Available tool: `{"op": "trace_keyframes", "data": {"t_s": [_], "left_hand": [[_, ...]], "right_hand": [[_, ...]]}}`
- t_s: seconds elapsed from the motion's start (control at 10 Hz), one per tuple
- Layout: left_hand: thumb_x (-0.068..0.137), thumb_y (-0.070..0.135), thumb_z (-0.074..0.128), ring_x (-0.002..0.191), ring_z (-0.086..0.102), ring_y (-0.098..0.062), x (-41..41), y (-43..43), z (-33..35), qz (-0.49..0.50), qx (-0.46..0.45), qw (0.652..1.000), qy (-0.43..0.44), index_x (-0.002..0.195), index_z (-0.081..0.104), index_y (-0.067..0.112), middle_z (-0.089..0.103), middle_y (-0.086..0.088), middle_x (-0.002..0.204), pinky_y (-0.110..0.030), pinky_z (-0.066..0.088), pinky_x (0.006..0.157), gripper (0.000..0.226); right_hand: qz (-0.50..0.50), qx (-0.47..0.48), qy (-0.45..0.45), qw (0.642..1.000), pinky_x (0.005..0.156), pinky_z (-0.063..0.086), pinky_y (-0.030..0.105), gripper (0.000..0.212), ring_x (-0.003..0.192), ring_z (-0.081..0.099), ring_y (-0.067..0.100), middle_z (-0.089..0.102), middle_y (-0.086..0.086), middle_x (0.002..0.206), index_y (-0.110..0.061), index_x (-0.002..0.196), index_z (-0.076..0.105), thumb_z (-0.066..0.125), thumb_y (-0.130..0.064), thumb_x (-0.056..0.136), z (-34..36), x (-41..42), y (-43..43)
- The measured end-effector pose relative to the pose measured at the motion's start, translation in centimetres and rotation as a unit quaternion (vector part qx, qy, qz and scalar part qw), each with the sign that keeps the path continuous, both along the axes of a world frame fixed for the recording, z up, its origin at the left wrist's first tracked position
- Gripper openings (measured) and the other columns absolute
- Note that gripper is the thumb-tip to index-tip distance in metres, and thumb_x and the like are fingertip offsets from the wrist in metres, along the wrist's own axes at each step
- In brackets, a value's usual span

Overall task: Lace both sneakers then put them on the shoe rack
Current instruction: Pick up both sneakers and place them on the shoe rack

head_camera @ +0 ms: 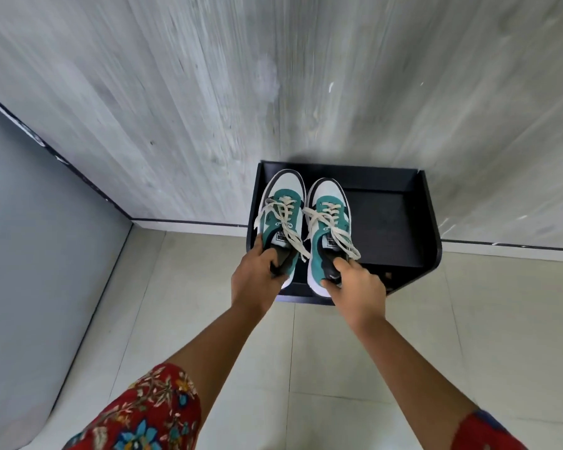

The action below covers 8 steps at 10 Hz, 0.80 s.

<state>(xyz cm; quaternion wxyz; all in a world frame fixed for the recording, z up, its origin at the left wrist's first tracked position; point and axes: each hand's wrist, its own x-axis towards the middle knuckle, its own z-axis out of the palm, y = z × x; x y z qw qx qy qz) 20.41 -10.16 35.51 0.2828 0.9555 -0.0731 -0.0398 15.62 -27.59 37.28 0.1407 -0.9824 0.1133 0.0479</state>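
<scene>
Gripping the heel collar of a teal-and-white laced sneaker [281,219], the left hand [257,274] pinched it from 7 o'clock; the right hand [358,284] clamped the matching sneaker [329,228] from 5 o'clock. Both shoes sat side by side on the black wooden shoe rack [390,222], toes toward 12, arms outstretched.

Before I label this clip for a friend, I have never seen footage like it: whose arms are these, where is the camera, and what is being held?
The single picture comes from a camera worn on a person's head, looking down at their own bare arms. The left hand grips the heel of one teal-and-white sneaker with cream laces; the right hand grips its twin. Both are laced and sit side by side at the left of a low black shoe rack against a grey wall, on pale floor tiles.
</scene>
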Motion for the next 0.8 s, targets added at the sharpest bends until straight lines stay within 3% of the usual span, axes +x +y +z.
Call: {"op": "trace_keyframes", "data": {"t_s": [0.3, 0.4, 0.5, 0.6, 0.7, 0.8], "left_hand": [[0.07, 0.026, 0.073, 0.083, 0.053, -0.027, 2.2, -0.6, -1.6, 0.005, 0.015, 0.999, 0.028, 0.07, 0.04, 0.02, 0.056, -0.003, 0.118, -0.029, 0.036, 0.057, 0.033], [0.071, 0.026, 0.073, 0.09, 0.055, -0.031, 2.1, -0.4, -2.0, 0.005, 0.011, 0.999, 0.047, 0.073, 0.042, 0.02, 0.052, -0.007, 0.13, -0.031, 0.042, 0.06, 0.032], [0.069, 0.024, 0.075, 0.097, 0.056, -0.03, 2.3, -0.4, -0.4, 0.019, -0.011, 0.997, 0.076, 0.088, 0.054, 0.018, 0.052, -0.005, 0.13, -0.035, 0.049, 0.069, 0.029], [0.063, 0.025, 0.077, 0.1, 0.056, -0.026, 1.9, -0.1, 2.2, 0.023, -0.038, 0.995, 0.086, 0.103, 0.056, 0.021, 0.057, 0.001, 0.121, -0.038, 0.052, 0.076, 0.046], [0.066, 0.032, 0.074, 0.101, 0.056, -0.021, 0.6, 0.2, 5.9, 0.046, -0.083, 0.993, 0.074, 0.105, 0.054, 0.026, 0.061, 0.004, 0.112, -0.038, 0.051, 0.081, 0.044], [0.079, 0.031, 0.065, 0.098, 0.059, -0.018, -1.2, 0.9, 11.2, 0.072, -0.112, 0.991, 0.027, 0.108, 0.055, 0.028, 0.063, 0.005, 0.108, -0.028, 0.044, 0.075, 0.031]], "right_hand": [[0.005, -0.012, 0.012, 1.0, 0.059, 0.036, 0.028, 0.03, 0.088, 0.065, 0.034, 0.064, 0.01, 0.101, -0.018, 0.112, 0.054, 0.057, -0.036, 0.087, -1.7, 2.1, 0.9], [0.002, -0.006, 0.017, 1.0, 0.059, 0.037, 0.028, 0.033, 0.089, 0.065, 0.033, 0.064, 0.009, 0.104, -0.02, 0.116, 0.051, 0.056, -0.036, 0.088, -1.8, 1.9, 1.0], [-0.007, 0.016, 0.02, 1.0, 0.063, 0.043, 0.031, 0.042, 0.094, 0.065, 0.033, 0.063, 0.007, 0.113, -0.025, 0.125, 0.044, 0.058, -0.036, 0.087, -1.0, 1.6, 1.1], [-0.04, 0.048, -0.01, 0.998, 0.064, 0.044, 0.032, 0.056, 0.094, 0.066, 0.032, 0.066, 0.003, 0.114, -0.031, 0.133, 0.036, 0.059, -0.043, 0.083, 1.4, 0.7, 1.3], [-0.093, 0.068, -0.053, 0.992, 0.065, 0.046, 0.033, 0.051, 0.091, 0.067, 0.03, 0.069, 0.0, 0.109, -0.033, 0.127, 0.042, 0.053, -0.054, 0.082, 4.9, -0.3, 1.2], [-0.12, 0.135, -0.123, 0.976, 0.068, 0.054, 0.032, 0.032, 0.086, 0.069, 0.02, 0.073, -0.01, 0.099, -0.034, 0.106, 0.054, 0.052, -0.055, 0.082, 10.1, -1.2, 1.2]]}}
